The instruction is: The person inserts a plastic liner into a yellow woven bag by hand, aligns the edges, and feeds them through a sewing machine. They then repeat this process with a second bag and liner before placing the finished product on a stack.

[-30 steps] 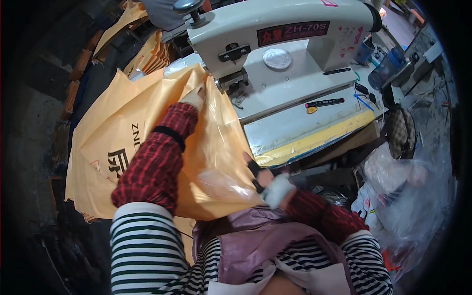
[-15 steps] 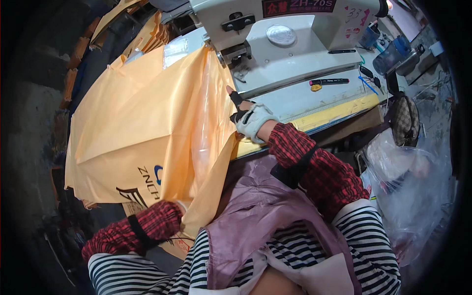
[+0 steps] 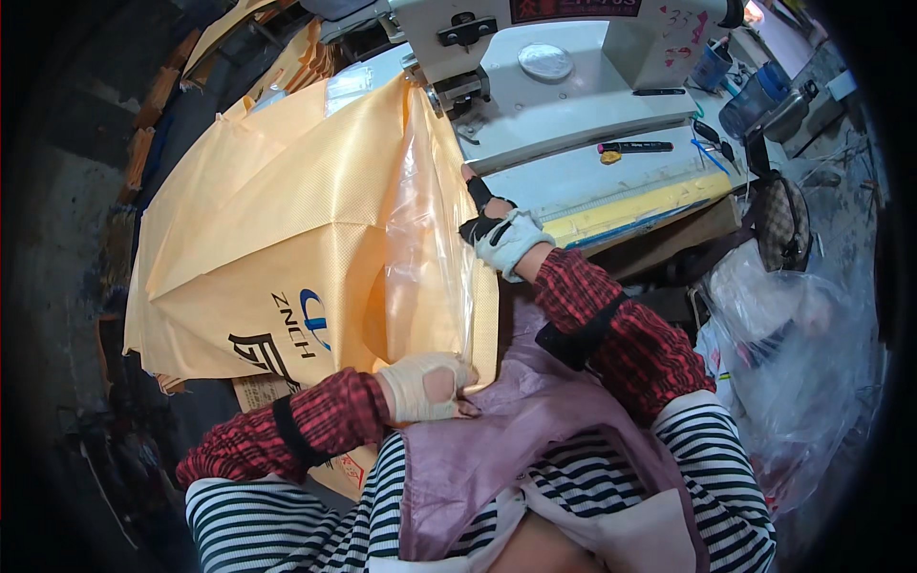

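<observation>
A large yellow-orange woven sack (image 3: pixel 315 210) with a clear plastic liner (image 3: pixel 411 229) at its side spreads to the left of an industrial sewing machine (image 3: pixel 544 105). One far corner lies by the machine's needle area. My left hand (image 3: pixel 430 387), in a pale wrapped glove, is closed on the sack's near edge close to my lap. My right hand (image 3: pixel 501 234), in a white glove with black finger covers, is at the sack's right edge by the table front. Its index finger stretches along that edge, and the other fingers are curled at the sack, partly hidden.
On the white machine table lie a black marker (image 3: pixel 635 147) and a small round lid-like disc (image 3: pixel 545 62). A yellow strip (image 3: pixel 650 210) lines its front edge. Clear plastic bags (image 3: pixel 783 353) and a checked pouch (image 3: pixel 785 224) sit at the right. Stacked sacks (image 3: pixel 291 62) stand far left.
My left hand has come up and right from beneath the sack, drawing its near edge straighter. My right hand has shifted slightly right and nearer along the edge.
</observation>
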`<state>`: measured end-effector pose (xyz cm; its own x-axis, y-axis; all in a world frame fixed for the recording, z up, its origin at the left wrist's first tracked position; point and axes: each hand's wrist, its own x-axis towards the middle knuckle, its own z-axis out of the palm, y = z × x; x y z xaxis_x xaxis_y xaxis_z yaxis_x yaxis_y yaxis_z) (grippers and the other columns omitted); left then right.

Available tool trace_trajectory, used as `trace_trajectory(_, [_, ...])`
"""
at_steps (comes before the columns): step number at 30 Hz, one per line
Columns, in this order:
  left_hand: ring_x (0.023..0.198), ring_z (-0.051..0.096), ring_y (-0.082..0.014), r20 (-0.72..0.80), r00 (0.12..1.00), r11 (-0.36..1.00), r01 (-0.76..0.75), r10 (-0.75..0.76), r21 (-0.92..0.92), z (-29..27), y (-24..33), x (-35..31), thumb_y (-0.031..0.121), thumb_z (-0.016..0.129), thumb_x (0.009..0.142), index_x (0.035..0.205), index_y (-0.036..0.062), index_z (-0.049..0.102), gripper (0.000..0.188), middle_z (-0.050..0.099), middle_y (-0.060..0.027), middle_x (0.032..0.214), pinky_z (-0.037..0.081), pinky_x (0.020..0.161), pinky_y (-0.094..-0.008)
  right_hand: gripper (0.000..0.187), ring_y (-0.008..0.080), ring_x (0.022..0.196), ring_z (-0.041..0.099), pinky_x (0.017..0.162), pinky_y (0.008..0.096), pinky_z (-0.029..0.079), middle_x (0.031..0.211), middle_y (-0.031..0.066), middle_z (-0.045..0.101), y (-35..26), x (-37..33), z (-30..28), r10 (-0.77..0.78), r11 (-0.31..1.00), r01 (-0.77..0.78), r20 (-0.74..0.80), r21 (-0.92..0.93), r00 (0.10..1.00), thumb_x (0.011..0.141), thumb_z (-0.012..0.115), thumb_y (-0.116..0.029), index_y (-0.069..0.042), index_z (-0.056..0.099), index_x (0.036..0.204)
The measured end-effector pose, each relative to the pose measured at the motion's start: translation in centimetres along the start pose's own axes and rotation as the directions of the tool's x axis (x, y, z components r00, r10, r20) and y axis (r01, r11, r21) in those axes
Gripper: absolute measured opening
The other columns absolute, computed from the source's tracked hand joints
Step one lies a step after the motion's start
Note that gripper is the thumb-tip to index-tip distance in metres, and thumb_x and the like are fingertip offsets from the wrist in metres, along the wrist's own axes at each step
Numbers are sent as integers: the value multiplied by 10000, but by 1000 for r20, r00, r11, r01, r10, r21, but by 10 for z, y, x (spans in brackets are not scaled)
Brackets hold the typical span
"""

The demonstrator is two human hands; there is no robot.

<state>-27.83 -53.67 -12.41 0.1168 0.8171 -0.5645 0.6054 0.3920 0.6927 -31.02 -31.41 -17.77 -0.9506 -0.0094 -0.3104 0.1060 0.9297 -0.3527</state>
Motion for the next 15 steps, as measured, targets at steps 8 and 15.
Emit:
trace_trajectory(8, [752, 577, -292, -81, 989, 899, -76, 122, 431, -14, 57, -11, 253, 560, 741, 772, 36, 562, 219, 565, -124, 805, 484, 670, -340, 660, 346, 974, 614, 807, 416, 489, 1126, 258, 577, -31, -11, 29, 159, 987, -160, -213, 15, 964, 886, 441, -181, -87, 75, 1428])
trace_trajectory(15, [594, 555, -265, -331, 935, 952, -23, 130, 306, -128, -8, -88, 235, 662, 654, 634, 45, 563, 215, 549, -107, 653, 454, 551, -370, 678, 408, 982, 592, 894, 422, 459, 1025, 223, 636, -42, 2, -33, 397, 783, -362, 42, 506, 917, 918, 290, -563, -12, 496, 1256])
